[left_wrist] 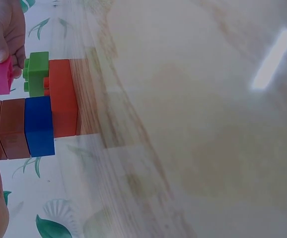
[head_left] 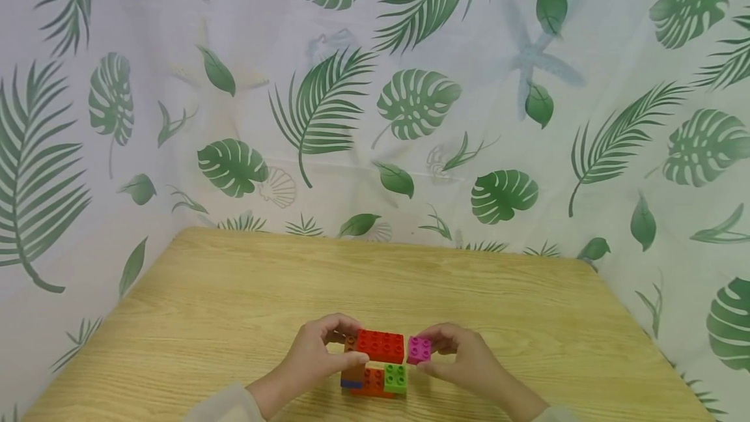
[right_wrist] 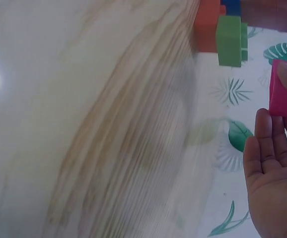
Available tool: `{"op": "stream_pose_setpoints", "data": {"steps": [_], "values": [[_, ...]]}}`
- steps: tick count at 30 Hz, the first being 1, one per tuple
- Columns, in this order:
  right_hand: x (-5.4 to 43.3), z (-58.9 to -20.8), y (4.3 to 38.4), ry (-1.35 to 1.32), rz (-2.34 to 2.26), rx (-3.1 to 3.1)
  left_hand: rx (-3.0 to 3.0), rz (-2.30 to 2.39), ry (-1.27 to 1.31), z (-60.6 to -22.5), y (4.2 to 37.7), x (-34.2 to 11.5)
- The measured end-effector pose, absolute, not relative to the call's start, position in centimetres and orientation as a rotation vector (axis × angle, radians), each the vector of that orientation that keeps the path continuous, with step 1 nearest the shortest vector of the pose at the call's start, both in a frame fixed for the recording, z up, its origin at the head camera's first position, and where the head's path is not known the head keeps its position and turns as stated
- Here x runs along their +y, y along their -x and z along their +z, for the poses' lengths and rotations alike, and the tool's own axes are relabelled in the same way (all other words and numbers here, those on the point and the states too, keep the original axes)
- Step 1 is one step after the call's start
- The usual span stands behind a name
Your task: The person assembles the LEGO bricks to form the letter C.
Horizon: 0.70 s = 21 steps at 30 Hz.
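Note:
Near the table's front edge stands a stack of toy building blocks: an orange-red block at the bottom, a blue block and brown blocks rising on its left, and a green block on its right. A long red block lies across the top, reaching right from the brown column. My left hand grips the stack's upper left, thumb in front and fingers behind. Between thumb and fingers, my right hand pinches a pink block, studs up, just right of the red block's end and above the green one.
The wood-grain table stretches out behind and to both sides of the stack. A white curtain with green leaf prints hangs along its back and sides.

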State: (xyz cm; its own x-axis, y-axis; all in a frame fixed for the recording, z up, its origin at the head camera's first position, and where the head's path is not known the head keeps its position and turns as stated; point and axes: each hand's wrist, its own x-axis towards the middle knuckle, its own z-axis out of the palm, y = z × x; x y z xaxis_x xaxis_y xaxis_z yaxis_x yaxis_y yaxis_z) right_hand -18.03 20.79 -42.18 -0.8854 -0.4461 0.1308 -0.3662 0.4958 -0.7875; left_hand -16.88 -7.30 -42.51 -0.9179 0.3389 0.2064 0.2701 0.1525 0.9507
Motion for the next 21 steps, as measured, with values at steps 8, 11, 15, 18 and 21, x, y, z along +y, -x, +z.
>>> {"op": "stream_pose_setpoints", "data": {"steps": [8,11,15,18,21], "values": [[19.6,-41.7,17.3,0.755,-1.356,2.577,2.350,1.913,-0.637,-42.5,16.9,-7.3],[19.3,-41.6,17.2,0.773,-1.352,2.577,2.347,1.915,-0.647,-42.6,16.9,-7.3],[18.9,-41.4,17.1,0.804,-1.378,2.567,2.335,1.924,-0.652,-42.6,16.9,-7.4],[18.7,-41.4,17.0,0.821,-1.395,2.564,2.331,1.928,-0.658,-42.6,16.9,-7.3],[18.5,-41.4,16.9,0.827,-1.404,2.567,2.336,1.925,-0.668,-42.5,16.9,-7.3]]}}
